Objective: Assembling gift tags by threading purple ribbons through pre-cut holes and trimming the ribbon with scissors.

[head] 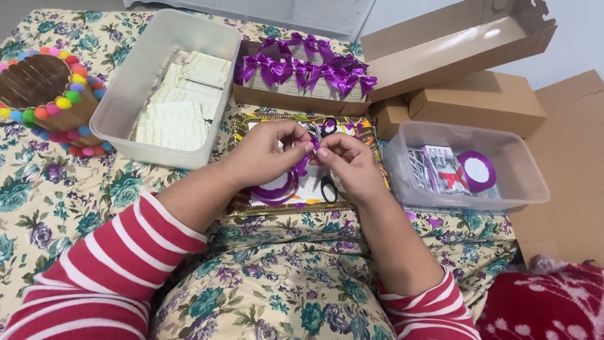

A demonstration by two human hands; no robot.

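While your left hand (267, 151) and right hand (346, 160) pinch a bit of purple ribbon (304, 162) between meeting fingers (309, 147), you seem mid-bow; its spool (275, 186) lies just below them, scissors (328, 186) beside, so tightening likely needs a steady pinch

Open floral bedspread (56, 195) lay free at the near left and between the forearms; a clear tub of cards (165, 88) walled the left, the cardboard box of purple bows (302, 72) blocked ahead, and a second clear tub (462, 165) closed off the right
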